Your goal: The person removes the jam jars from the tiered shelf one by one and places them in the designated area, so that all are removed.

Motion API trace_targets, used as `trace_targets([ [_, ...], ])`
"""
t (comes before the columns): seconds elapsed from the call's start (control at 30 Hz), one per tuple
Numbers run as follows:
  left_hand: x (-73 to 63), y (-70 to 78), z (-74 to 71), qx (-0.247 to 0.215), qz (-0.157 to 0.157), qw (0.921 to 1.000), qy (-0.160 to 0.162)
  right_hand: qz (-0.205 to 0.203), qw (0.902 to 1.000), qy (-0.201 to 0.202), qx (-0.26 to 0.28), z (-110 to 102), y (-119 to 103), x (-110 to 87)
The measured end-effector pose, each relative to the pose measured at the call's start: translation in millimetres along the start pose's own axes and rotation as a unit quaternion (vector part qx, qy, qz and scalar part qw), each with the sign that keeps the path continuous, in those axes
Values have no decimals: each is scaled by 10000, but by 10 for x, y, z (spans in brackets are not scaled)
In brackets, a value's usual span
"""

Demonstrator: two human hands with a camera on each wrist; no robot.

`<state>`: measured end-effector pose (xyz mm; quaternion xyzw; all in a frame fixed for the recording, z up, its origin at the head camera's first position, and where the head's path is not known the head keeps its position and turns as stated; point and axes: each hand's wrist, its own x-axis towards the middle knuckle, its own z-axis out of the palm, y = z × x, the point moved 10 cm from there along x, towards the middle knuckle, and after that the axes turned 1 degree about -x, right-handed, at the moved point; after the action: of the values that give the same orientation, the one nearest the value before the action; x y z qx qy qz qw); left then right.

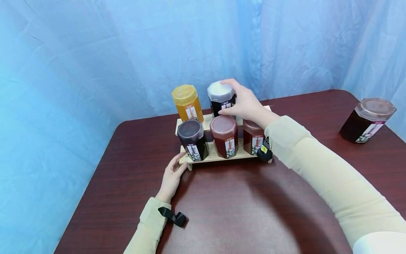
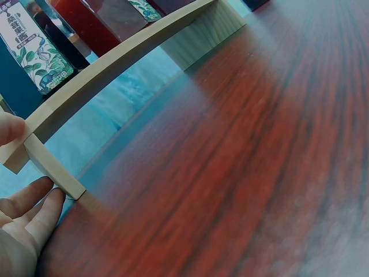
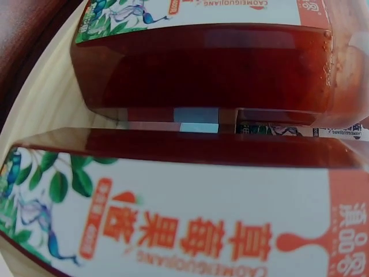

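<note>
A two-step wooden rack (image 1: 215,159) on the table bears several jars of jam. My left hand (image 1: 171,178) grips its front left corner, thumb at the shelf and fingers by the leg (image 2: 56,167). Reaching over the front row, my right hand (image 1: 245,102) holds a dark jam jar (image 1: 216,106) with a whitish lid on the back step, thumb in front and fingers at the lid. To its left stands a yellow jam jar (image 1: 191,109). The front step carries a black jam jar (image 1: 198,146), a red jam jar (image 1: 226,139) and another red jam jar (image 1: 252,139), partly behind my right forearm.
Another dark jam jar (image 1: 363,121) stands apart on the right of the brown wooden table (image 1: 222,211). Blue curtains (image 1: 152,60) hang behind and at both sides. In the right wrist view, a strawberry jam label (image 3: 190,213) fills the foreground.
</note>
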<state>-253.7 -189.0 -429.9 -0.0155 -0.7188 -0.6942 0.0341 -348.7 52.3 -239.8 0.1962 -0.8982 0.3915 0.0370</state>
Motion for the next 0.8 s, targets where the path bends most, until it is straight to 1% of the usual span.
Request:
trace_targets([
  [0.2, -19, -10, -25, 83, -6, 9999, 78, 38, 9999, 125, 57, -1, -10, -25],
  [0.43, -46, -15, -4, 8, -33, 10000, 36, 169, 9993, 321, 86, -45, 6, -79],
  [0.6, -38, 19, 4, -96, 9, 9999, -33, 45, 9974, 686, 227, -127, -20, -107],
  [0.8, -21, 23, 15, -151, 2, 9999, -40, -48, 9919, 1161, 513, -234, -15, -127],
])
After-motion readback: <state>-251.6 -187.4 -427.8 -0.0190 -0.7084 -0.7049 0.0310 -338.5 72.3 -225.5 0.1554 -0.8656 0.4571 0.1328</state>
